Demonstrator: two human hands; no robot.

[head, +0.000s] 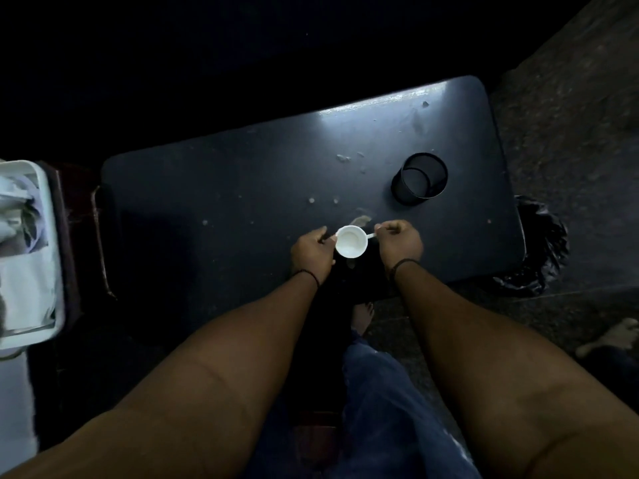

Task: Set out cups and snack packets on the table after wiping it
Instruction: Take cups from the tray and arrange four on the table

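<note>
The dark table [214, 188] fills the middle of the view, and it's dotted with pale crumbs and smears [344, 158] toward the far right, so by the look of it the wiping isn't finished, or hasn't caught that patch. Off to the left sits a white tray [45, 188] with pale, blurred contents, too dim to tell whether those are the snack packets. On the right side of the table stands a black mesh pen holder [419, 178], and below that edge a black bag [544, 243] bulges on the floor.

Now down to the action: both forearms reach in over the near edge. The left hand [311, 252] has its fingers curled against the left side of the white cup [351, 241], steadying it. The right hand [401, 240] is curled too, thumb and finger pinching the cup's small handle. Whether the cup is resting on the table or held just above it, I can't tell in this light. Two hands on one little cup reads as careful placement, near the front edge, well apart from the pen holder.
</note>
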